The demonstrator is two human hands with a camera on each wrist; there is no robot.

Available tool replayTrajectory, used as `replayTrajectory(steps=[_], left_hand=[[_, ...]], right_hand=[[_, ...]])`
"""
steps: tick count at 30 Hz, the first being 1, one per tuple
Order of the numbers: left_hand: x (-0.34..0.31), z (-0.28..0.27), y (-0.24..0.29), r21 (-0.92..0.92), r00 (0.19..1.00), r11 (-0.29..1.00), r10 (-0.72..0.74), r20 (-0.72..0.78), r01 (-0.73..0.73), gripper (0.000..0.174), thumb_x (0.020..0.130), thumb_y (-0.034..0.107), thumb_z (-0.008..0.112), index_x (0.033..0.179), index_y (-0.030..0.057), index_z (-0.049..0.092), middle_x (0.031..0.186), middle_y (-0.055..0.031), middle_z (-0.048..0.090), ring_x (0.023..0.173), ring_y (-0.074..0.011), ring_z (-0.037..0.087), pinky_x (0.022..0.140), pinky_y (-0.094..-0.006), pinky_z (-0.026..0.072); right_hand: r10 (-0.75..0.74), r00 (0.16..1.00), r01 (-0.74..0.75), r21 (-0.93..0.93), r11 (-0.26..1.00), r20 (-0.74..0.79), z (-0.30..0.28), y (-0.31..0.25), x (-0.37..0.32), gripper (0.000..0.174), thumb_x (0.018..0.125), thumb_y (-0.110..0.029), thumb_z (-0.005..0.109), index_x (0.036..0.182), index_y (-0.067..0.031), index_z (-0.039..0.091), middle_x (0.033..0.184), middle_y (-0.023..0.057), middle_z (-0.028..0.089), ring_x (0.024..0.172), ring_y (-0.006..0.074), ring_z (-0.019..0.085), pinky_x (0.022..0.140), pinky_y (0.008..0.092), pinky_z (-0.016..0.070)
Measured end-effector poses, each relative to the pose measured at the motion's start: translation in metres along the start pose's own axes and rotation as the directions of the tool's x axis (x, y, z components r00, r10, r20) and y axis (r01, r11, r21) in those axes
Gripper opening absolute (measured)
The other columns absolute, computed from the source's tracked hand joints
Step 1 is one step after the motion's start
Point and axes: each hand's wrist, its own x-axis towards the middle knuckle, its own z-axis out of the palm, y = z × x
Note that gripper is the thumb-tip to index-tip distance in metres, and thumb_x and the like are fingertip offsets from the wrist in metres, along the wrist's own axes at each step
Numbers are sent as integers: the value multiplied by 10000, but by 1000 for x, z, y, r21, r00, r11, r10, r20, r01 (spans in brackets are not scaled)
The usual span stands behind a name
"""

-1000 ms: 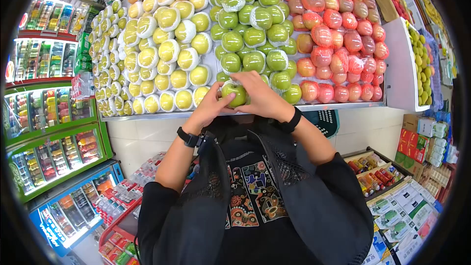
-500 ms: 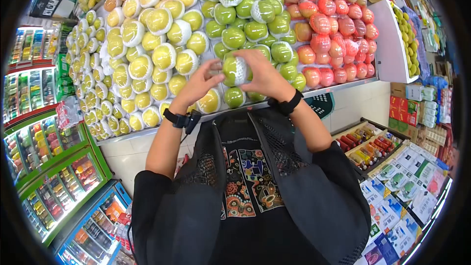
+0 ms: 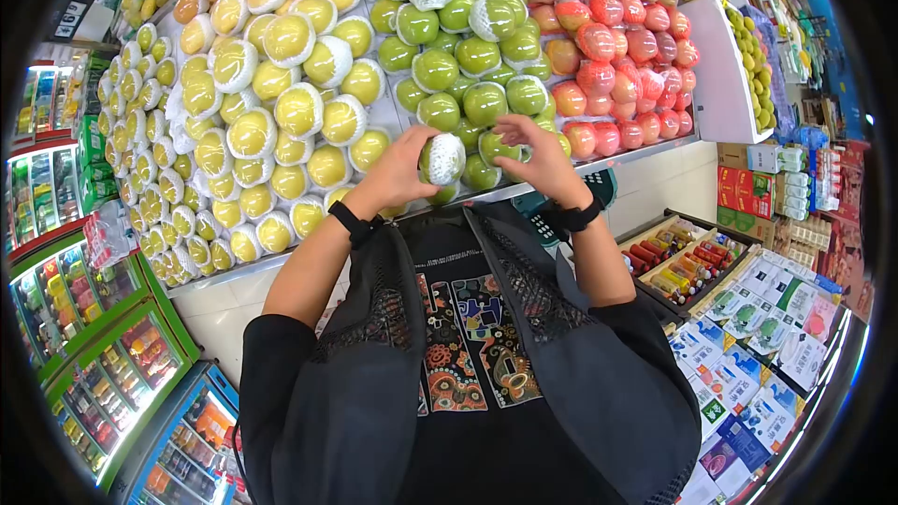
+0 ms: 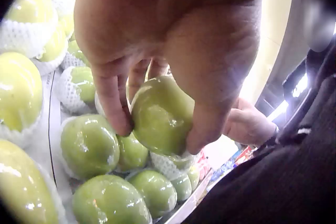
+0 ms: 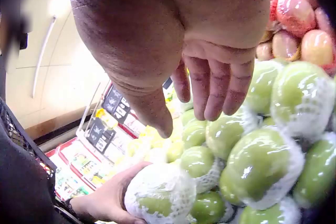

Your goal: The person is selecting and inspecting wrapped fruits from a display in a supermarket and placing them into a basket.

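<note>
A green apple, film-wrapped with a white foam net on one side, is held in my left hand above the front of the green apple pile. In the left wrist view, the thumb and fingers grip opposite sides of this apple. My right hand is apart from it on the right, over the front apples, with nothing in its grasp. Its fingers extend loosely and its thumb stands away in the right wrist view. There, the netted side of the held apple shows below the right hand.
Yellow fruit in foam nets fills the display's left, red apples its right. A metal edge runs along the front. A white box of green fruit stands at the right end. A dark green basket sits below the edge.
Both hands were around the apple earlier. It has been turned so its netted side faces right. My right hand has come away to the right, leaving the apple in my left hand.
</note>
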Motion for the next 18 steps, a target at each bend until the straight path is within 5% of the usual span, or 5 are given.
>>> replayTrajectory(steps=[2,6,13,18], left_hand=[[4,11,1,30,999,999,-36,16,36,769,620,164,847,1293,44,494,1224,-176,543,1129,-368,577,916,-430,515],[8,19,18,176,992,978,-118,32,111,758,622,180,830,1287,36,496,1190,-177,529,1110,-389,568,912,-452,508],[13,30,28,372,1000,928,-11,-14,15,759,597,233,833,1258,30,518,1112,-153,531,1055,-360,562,896,-449,487],[18,53,29,494,996,869,-24,89,-24,787,585,200,875,1283,69,534,1175,-147,532,1100,-340,544,953,-446,451]], right_hand=[[70,993,-82,-122,989,-97,-16,17,-16,512,787,-66,803,1248,-6,589,1118,109,701,991,204,670,868,327,539],[153,954,-170,-46,984,-256,-31,46,-42,456,794,-64,793,1209,-4,615,1099,109,700,962,196,674,849,320,541],[69,978,-88,-95,992,-195,-45,57,-52,448,784,-47,784,1197,-1,616,1072,110,701,908,208,673,818,324,541],[83,983,-101,-104,990,-164,-47,59,-56,436,786,-59,782,1189,-4,624,1071,121,700,912,222,671,822,334,538]])
